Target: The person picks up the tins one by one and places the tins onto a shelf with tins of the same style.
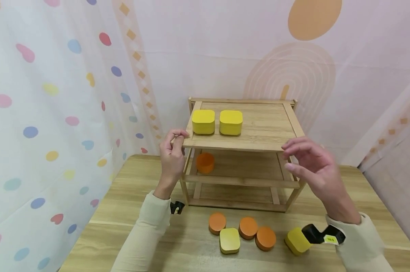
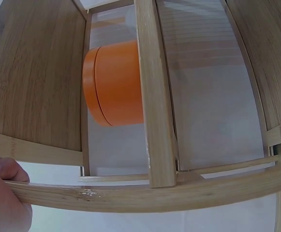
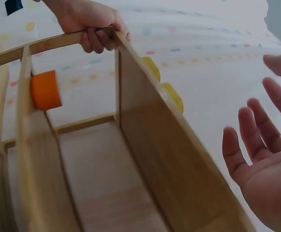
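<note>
My left hand (image 1: 172,155) grips the front left corner of a three-tier wooden shelf (image 1: 266,122), its fingers curled around the top rail in the right wrist view. Just off the shelf's front right corner, my right hand (image 1: 313,166) is raised with fingers apart and nothing in it; the right wrist view shows its palm (image 3: 275,186). Two yellow rounded-square boxes, a left one (image 1: 203,122) and a right one (image 1: 230,122), sit side by side on the top tier. An orange round tin (image 1: 205,163) stands at the left of the middle tier.
On the wooden table (image 1: 123,211) before the shelf lie several orange round tins (image 1: 248,227) and a yellow box (image 1: 229,240). Another yellow box (image 1: 297,241) is partly covered by the right wrist's black camera mount (image 1: 322,234). Patterned curtains (image 1: 72,94) hang behind and to the left.
</note>
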### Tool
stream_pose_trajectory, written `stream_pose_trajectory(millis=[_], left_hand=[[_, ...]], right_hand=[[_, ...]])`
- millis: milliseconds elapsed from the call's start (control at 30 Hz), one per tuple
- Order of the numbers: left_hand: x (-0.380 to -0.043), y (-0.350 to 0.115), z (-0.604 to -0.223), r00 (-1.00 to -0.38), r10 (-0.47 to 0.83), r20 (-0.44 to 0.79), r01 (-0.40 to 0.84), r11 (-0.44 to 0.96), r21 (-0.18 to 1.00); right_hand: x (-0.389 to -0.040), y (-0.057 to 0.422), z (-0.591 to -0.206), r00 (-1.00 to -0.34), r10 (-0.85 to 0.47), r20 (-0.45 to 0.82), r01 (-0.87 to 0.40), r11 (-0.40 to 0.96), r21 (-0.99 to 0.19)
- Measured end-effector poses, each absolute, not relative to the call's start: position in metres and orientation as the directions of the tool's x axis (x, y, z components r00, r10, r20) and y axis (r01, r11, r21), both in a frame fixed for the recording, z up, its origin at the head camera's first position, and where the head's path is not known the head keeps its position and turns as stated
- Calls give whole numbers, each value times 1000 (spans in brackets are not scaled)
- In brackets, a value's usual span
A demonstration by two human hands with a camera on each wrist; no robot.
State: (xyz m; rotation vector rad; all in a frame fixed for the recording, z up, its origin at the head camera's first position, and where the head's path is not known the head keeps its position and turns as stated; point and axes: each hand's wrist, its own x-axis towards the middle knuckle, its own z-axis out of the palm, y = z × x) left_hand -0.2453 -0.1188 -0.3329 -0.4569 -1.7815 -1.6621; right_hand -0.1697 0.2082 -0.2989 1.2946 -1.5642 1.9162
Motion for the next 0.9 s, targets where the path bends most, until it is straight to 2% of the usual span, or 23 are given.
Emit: stream_pose_trajectory(millis=[200,600,733,900], left_hand=[[-245,-120,-335,-729,-179,661,645,144,751],[-245,-117,-333,-713,-164,682,675,105,731],[-244,-116,-333,-713,-167,681,677,89,730],[-245,-117,-334,-707,-177,684,678,104,728]], right_hand=[[-165,226,-321,-492,-314,812,-730,-361,-581],[-157,267,-365,-533,-349,771,-714,-305,-631],[-151,281,-381,-558,-361,747,-705,-269,-657],[-143,296,-399,-633,-356,687,-670,-191,-717]])
